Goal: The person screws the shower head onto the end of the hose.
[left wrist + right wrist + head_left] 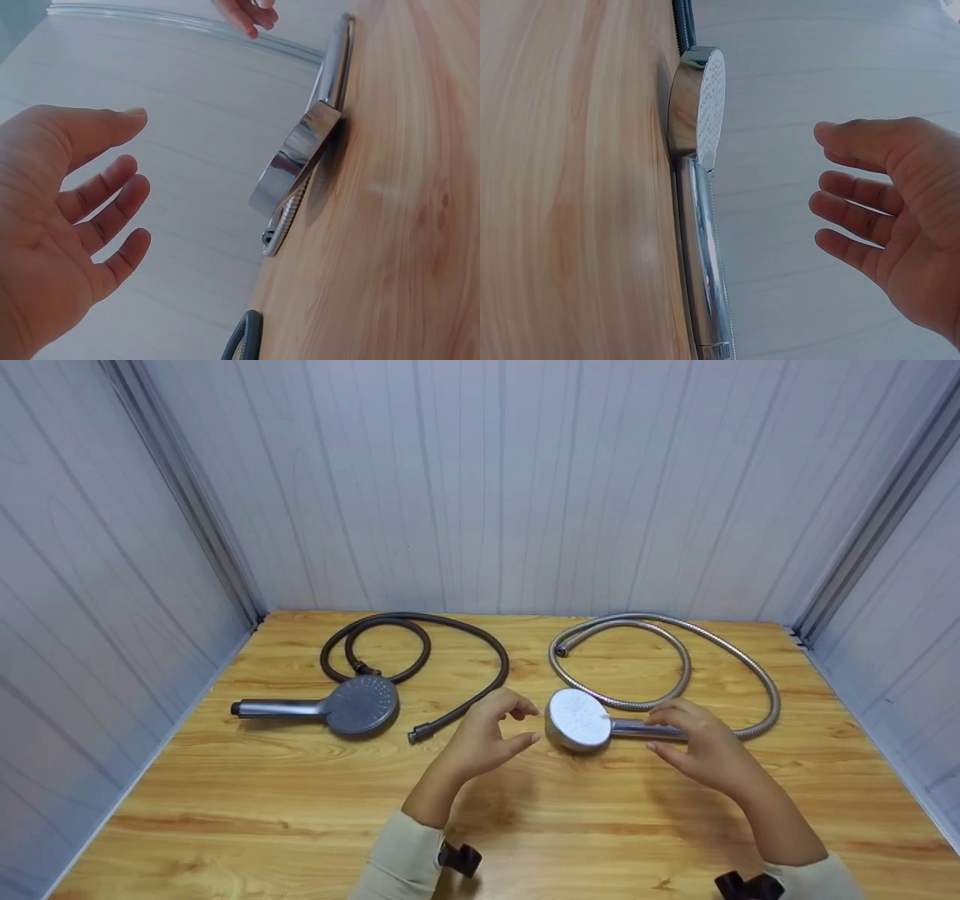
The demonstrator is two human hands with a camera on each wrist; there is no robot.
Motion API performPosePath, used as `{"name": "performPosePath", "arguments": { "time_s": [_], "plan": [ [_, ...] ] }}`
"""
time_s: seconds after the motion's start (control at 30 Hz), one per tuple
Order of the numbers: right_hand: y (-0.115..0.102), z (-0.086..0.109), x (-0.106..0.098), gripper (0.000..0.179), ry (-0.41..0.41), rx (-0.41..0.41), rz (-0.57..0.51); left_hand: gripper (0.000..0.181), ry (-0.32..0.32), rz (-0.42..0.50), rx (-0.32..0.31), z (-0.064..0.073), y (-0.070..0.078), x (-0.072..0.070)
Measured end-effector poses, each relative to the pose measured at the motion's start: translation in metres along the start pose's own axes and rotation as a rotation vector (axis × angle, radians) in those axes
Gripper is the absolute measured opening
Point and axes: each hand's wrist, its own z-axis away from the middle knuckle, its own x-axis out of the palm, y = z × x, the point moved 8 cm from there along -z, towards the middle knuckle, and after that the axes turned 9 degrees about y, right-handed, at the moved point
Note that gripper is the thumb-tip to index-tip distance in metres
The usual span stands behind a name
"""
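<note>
A chrome shower head [580, 721] with a white spray face lies on the wooden table, its handle pointing right. Just left of it, my left hand [487, 739] hovers with thumb and fingers apart and nothing between them. My right hand [697, 742] is raised over the handle [705, 262], fingers loosely bent and holding nothing; the right wrist view shows a gap between hand and handle. Behind the chrome head a silver metal hose [765, 690] lies in a loop. To the left are a dark grey shower head [362, 706] and a black hose [495, 649] with a threaded end.
The wooden table [300, 810] meets a white panel wall [465, 495] at the back, with more panels at the left [90, 585] and right [915, 607]. The black hose's near end [422, 732] lies close beside my left hand.
</note>
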Motion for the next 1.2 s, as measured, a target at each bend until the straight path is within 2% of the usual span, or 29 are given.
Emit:
{"name": "performPosePath", "arguments": {
  "time_s": [0.17,0.47,0.6,0.83,1.03,1.2],
  "plan": [
    [-0.004,-0.004,0.002,0.032,0.003,-0.024,-0.010,0.023,-0.002,-0.007,0.003,0.002,-0.002,-0.006],
    [-0.010,-0.009,0.009,0.030,-0.022,-0.009,-0.045,0.024,-0.002,-0.020,-0.065,0.009,-0.009,-0.020],
    [-0.013,-0.012,0.013,0.029,-0.027,-0.010,-0.058,0.025,0.021,-0.029,-0.071,0.012,-0.010,-0.028],
    [-0.021,-0.020,0.020,0.030,-0.030,-0.049,-0.083,0.021,0.099,-0.038,-0.074,0.014,-0.015,-0.043],
    [-0.026,-0.025,0.025,0.032,-0.030,-0.075,-0.116,0.021,0.121,0.015,-0.129,0.017,-0.020,-0.053],
    [-0.028,-0.027,0.028,0.036,-0.037,-0.076,-0.116,0.024,0.149,-0.030,-0.128,0.021,-0.024,-0.065]
  ]
}}
